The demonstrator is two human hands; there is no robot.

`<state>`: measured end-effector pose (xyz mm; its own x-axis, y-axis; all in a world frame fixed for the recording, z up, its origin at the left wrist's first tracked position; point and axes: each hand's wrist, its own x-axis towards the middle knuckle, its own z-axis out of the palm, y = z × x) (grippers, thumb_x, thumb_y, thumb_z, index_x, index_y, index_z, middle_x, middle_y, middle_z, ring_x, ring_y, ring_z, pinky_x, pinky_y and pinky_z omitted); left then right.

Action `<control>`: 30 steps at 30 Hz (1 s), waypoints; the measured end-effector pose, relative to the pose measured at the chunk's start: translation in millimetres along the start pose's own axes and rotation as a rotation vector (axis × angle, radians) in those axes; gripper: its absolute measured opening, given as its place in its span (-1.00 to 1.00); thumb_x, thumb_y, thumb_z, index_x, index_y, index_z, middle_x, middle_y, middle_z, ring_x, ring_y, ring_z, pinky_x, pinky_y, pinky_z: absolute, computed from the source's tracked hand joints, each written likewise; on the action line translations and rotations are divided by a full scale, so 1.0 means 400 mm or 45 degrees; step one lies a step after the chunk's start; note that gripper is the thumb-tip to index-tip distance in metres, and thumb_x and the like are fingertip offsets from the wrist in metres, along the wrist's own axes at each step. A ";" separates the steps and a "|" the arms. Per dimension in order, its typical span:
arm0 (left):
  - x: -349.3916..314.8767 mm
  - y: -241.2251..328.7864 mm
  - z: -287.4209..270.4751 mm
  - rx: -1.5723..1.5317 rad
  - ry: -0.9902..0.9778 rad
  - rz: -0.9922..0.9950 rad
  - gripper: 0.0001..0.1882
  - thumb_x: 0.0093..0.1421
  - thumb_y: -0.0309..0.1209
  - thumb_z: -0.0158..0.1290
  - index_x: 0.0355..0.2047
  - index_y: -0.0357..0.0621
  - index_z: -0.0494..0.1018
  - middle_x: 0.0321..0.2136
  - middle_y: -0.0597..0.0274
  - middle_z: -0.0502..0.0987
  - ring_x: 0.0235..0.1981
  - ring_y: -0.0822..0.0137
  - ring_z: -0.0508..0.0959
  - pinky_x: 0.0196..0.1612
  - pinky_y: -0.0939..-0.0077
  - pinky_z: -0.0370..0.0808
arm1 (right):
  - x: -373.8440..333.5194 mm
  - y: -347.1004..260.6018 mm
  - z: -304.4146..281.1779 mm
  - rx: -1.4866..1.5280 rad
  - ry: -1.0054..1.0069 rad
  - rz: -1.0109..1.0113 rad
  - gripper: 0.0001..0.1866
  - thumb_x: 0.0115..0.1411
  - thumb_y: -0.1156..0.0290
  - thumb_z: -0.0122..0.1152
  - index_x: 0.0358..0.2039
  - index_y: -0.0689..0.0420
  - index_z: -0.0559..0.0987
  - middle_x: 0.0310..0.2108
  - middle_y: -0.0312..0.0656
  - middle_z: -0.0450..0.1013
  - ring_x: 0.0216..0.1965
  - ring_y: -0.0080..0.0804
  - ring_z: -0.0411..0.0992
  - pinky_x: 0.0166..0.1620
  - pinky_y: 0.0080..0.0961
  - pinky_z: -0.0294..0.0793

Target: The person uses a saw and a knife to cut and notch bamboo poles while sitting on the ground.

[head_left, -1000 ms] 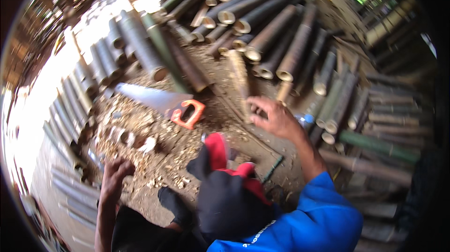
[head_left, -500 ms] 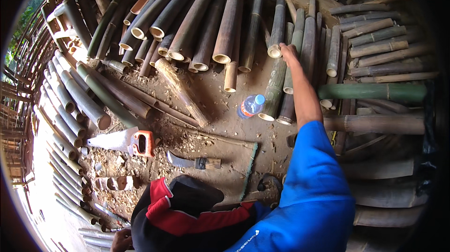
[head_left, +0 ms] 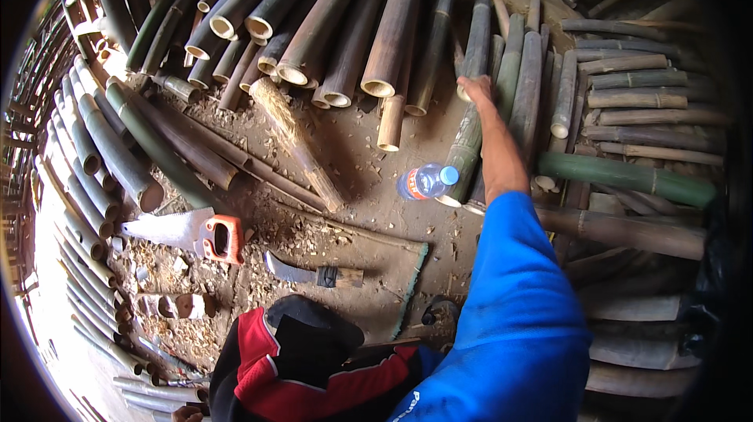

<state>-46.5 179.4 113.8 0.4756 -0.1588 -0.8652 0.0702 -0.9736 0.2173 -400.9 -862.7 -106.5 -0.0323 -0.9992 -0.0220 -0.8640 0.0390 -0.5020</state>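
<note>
My right arm in a blue sleeve reaches forward, and my right hand [head_left: 477,91] is wrapped round the near end of a grey-brown bamboo pole [head_left: 477,38]. Just below that end lies a greenish bamboo pole [head_left: 464,143]. Left of my forearm is a clear plastic bottle [head_left: 423,182] with a blue cap and a red label, tilted to the right. Only a small part of my left hand [head_left: 187,414] shows at the lower edge, beside my dark trousers with red panels; its fingers are hidden.
A handsaw [head_left: 184,234] with an orange handle and a curved knife [head_left: 314,272] lie among wood chips by a mat [head_left: 376,245]. A frayed bamboo piece [head_left: 296,143] lies ahead. Bamboo stacks stand around; a green pole [head_left: 604,171] juts in from the right.
My right hand has closed further over the pole's end. The bottle has tipped further to the right. The whole view has shifted slightly, and less of my left hand shows.
</note>
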 end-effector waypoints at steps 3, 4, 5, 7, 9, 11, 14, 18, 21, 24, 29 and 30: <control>0.029 -0.014 0.017 -0.040 -0.021 0.032 -0.66 0.11 -0.39 0.27 -0.17 -0.40 0.66 -0.36 0.10 0.70 -0.34 0.34 0.67 -0.25 0.40 0.61 | -0.093 0.002 -0.084 0.223 -0.233 0.094 -0.22 -0.06 0.06 0.60 0.04 0.38 0.60 0.02 0.13 0.61 0.07 -0.10 0.60 0.12 -0.11 0.57; -0.026 -0.020 0.005 -0.044 0.038 -0.012 -0.66 0.11 -0.40 0.26 -0.17 -0.41 0.66 -0.37 0.10 0.70 -0.35 0.34 0.67 -0.26 0.41 0.61 | -0.188 -0.056 -0.042 0.318 -0.447 0.178 -0.31 -0.03 0.05 0.56 0.00 0.30 0.63 -0.04 0.03 0.63 -0.01 -0.15 0.61 0.01 -0.12 0.60; -0.001 -0.029 0.003 -0.067 0.031 0.034 -0.67 0.11 -0.40 0.26 -0.17 -0.41 0.66 -0.37 0.10 0.70 -0.35 0.35 0.67 -0.26 0.41 0.61 | -0.232 -0.100 -0.123 0.367 -0.565 0.251 -0.40 0.00 0.05 0.52 -0.05 0.21 0.65 -0.11 -0.07 0.64 -0.08 -0.19 0.62 -0.10 -0.13 0.63; 0.053 -0.044 -0.005 -0.099 0.043 0.150 -0.67 0.11 -0.40 0.25 -0.17 -0.41 0.66 -0.38 0.11 0.70 -0.36 0.36 0.66 -0.27 0.42 0.60 | -0.209 -0.096 -0.192 0.714 -0.576 0.275 -0.45 0.01 0.00 0.49 -0.10 0.12 0.66 -0.15 -0.13 0.65 -0.16 -0.24 0.62 -0.16 -0.17 0.64; 0.159 -0.142 -0.043 0.080 0.234 0.414 -0.72 0.11 -0.41 0.24 -0.23 -0.38 0.66 -0.42 0.14 0.68 -0.40 0.37 0.64 -0.34 0.40 0.57 | -0.225 -0.159 -0.269 1.409 -0.667 0.314 -0.59 0.14 -0.07 0.35 -0.18 -0.03 0.65 -0.26 -0.24 0.63 -0.24 -0.28 0.60 -0.23 -0.22 0.63; 0.170 -0.034 -0.062 0.130 0.346 0.520 -0.69 0.10 -0.35 0.29 -0.20 -0.30 0.66 -0.29 0.07 0.69 -0.27 0.24 0.66 -0.16 0.31 0.57 | -0.273 -0.190 -0.383 1.771 -0.664 0.279 -0.60 0.22 -0.03 0.31 -0.15 0.03 0.64 -0.24 -0.21 0.64 -0.19 -0.26 0.60 -0.18 -0.19 0.63; 0.117 0.097 -0.085 -0.084 0.421 0.528 -0.65 0.13 -0.36 0.24 -0.10 -0.29 0.61 -0.25 0.15 0.62 -0.22 0.30 0.57 -0.09 0.35 0.51 | -0.368 -0.250 -0.478 1.686 -0.713 0.121 -0.62 0.25 0.04 0.33 -0.12 0.08 0.62 -0.22 -0.18 0.65 -0.19 -0.22 0.60 -0.11 -0.10 0.64; 0.085 0.201 -0.086 -0.295 0.408 0.739 -0.53 0.22 -0.31 0.24 0.08 -0.30 0.53 -0.12 0.15 0.59 -0.12 0.31 0.56 0.02 0.34 0.51 | -0.584 -0.217 -0.529 1.706 -0.760 -0.262 -0.60 0.21 0.14 0.36 -0.08 0.17 0.61 -0.13 0.07 0.64 -0.06 0.00 0.64 0.11 0.16 0.65; 0.026 0.300 -0.059 -0.392 0.360 0.857 -0.50 0.17 -0.37 0.28 0.11 -0.28 0.51 -0.06 0.16 0.58 -0.10 0.31 0.57 0.04 0.40 0.52 | -0.757 -0.354 -0.505 1.732 -1.194 -0.367 -0.25 0.13 0.03 0.39 0.16 0.36 0.52 0.06 0.20 0.58 -0.03 0.05 0.64 0.00 0.16 0.70; 0.023 0.363 -0.054 -0.309 0.245 0.927 -0.50 0.13 -0.43 0.23 0.10 -0.28 0.51 -0.04 0.18 0.58 -0.14 0.36 0.56 -0.06 0.43 0.55 | -0.941 -0.525 -0.372 1.619 -1.254 -0.573 -0.16 0.00 0.02 0.56 0.19 0.28 0.49 -0.03 -0.01 0.58 -0.14 -0.20 0.64 -0.18 -0.15 0.76; -0.005 0.494 -0.029 -0.598 0.225 0.904 -0.28 0.23 -0.13 0.21 0.34 -0.20 0.39 -0.01 0.16 0.59 -0.05 0.35 0.59 -0.04 0.48 0.55 | -1.301 -0.689 -0.235 1.750 -1.501 -0.825 -0.04 -0.06 0.09 0.65 0.28 0.22 0.39 -0.07 -0.18 0.50 -0.13 -0.40 0.54 -0.13 -0.40 0.71; 0.001 0.489 -0.031 -0.696 0.225 0.951 -0.22 0.24 -0.07 0.23 0.39 -0.17 0.33 0.06 0.13 0.56 0.01 0.34 0.57 0.01 0.46 0.55 | -1.348 -0.677 -0.198 1.636 -1.617 -0.824 -0.07 -0.05 0.16 0.62 0.28 0.23 0.38 -0.09 -0.16 0.52 -0.15 -0.35 0.56 -0.12 -0.40 0.71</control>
<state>-22.0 -9.1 161.7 0.6865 -0.6403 -0.3447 0.0733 -0.4106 0.9088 -189.4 -334.9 109.6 0.9395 -0.2944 0.1754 0.2625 0.2895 -0.9205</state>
